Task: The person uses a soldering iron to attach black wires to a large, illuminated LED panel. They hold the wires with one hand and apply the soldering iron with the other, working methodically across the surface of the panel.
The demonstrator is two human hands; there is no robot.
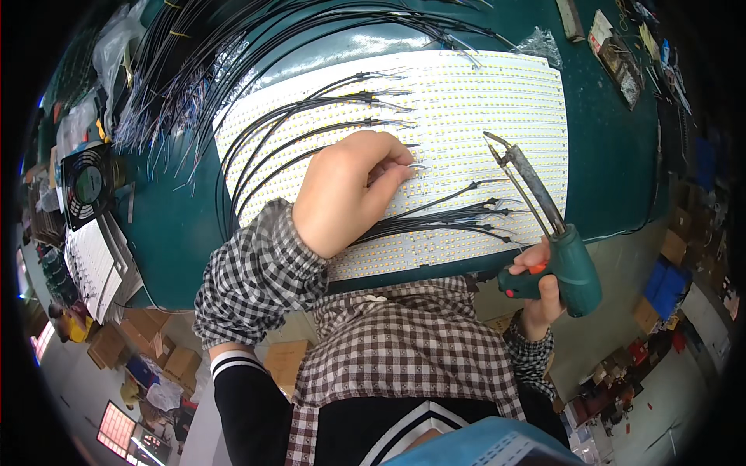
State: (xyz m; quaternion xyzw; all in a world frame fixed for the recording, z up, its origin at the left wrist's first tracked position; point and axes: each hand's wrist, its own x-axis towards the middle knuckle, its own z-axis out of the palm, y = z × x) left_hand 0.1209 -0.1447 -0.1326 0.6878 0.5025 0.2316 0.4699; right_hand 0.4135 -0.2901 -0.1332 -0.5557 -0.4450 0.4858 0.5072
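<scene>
Light board (482, 101), white w/ rows of yellow dots: lying flat on green tabletop (167, 229), strewn w/ black cables (311, 102), thin ends toward mid. Pinching thin wire (419, 165) at mid-board w/ L hand (346, 182), grip together on it. Holding green soldering gun (573, 256) by handle w/ R hand (544, 304), grip clamped round it; pointing tip up & L over board's R half, apart from pinched wire. Far L, beyond board: big cable bundle (175, 70). Nr tabletop's L edge: fan (85, 185) & papers (97, 260).
</scene>
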